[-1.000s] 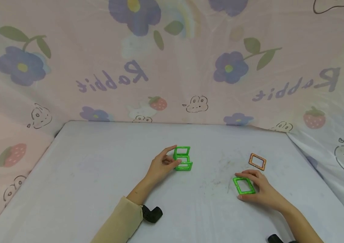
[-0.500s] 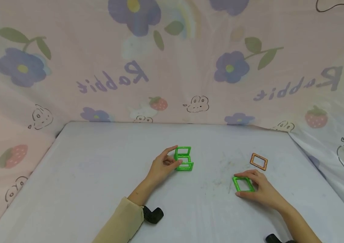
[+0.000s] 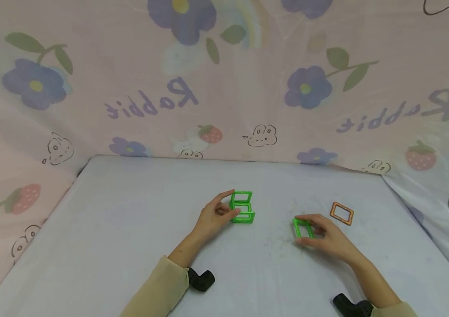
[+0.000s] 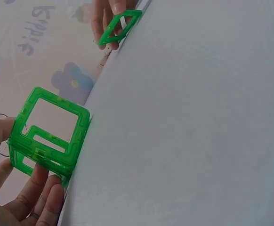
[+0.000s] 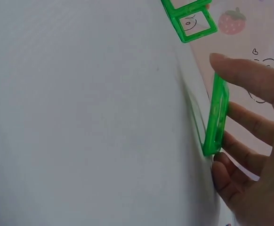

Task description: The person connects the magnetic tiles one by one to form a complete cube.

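Several green square magnetic tiles, joined into an open box-like frame (image 3: 243, 202), stand on the table left of my right hand. My left hand (image 3: 213, 220) grips this frame by its left side, thumb at the front and a finger at the back. In the left wrist view, the green frame (image 4: 76, 117) shows its square openings. A single green magnetic tile (image 3: 297, 229) is pinched between thumb and fingers of my right hand (image 3: 327, 237). It appears tilted on edge in the right wrist view, where the tile (image 5: 217, 115) is seen nearly side-on.
An orange magnetic tile (image 3: 332, 211) lies flat just behind and right of my right hand. The white table (image 3: 129, 229) ends at a printed cloth (image 3: 232, 101) hung behind it. Each wrist carries a black device (image 3: 202, 281).
My right hand has moved left and slightly away from me, carrying the green tile toward the joined frame. The left hand stays in place. The orange tile has not been moved.
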The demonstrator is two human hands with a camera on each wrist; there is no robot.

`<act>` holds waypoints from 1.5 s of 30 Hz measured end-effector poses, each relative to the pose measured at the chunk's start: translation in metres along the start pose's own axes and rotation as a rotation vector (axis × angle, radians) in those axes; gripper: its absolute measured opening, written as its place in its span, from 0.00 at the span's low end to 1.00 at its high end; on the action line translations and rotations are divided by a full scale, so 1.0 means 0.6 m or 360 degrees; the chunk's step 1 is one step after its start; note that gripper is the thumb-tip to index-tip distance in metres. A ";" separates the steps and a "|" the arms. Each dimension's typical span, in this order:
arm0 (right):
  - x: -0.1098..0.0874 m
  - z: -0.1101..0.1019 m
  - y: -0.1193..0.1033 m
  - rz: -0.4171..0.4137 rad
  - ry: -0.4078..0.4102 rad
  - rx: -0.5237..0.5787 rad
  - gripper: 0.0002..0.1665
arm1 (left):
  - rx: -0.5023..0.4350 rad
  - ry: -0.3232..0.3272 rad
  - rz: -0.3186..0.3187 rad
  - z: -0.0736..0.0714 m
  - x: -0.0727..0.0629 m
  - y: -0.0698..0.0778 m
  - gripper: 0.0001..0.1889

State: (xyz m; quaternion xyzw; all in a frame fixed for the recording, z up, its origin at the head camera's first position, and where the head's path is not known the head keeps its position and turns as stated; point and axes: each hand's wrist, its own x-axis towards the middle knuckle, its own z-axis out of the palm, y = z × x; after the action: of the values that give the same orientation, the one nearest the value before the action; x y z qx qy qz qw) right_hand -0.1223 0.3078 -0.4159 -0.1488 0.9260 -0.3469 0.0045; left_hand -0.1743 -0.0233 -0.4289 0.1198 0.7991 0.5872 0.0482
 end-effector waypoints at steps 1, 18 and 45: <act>0.003 0.002 -0.001 -0.0008 0.0001 0.0011 0.31 | 0.0000 0.0002 -0.0002 0.000 0.000 0.000 0.31; 0.052 0.018 -0.022 0.0010 -0.0030 0.0212 0.30 | 0.0000 -0.0006 0.0020 0.000 0.001 0.000 0.31; 0.100 0.057 -0.043 -0.0027 -0.0062 0.0494 0.31 | -0.0022 -0.0004 -0.0012 -0.001 0.001 0.001 0.31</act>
State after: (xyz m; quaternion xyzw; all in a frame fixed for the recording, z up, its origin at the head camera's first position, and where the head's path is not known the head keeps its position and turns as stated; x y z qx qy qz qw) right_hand -0.1688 0.2508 -0.4198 -0.1608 0.8597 -0.4830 0.0424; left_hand -0.1751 -0.0235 -0.4281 0.1170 0.7954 0.5924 0.0522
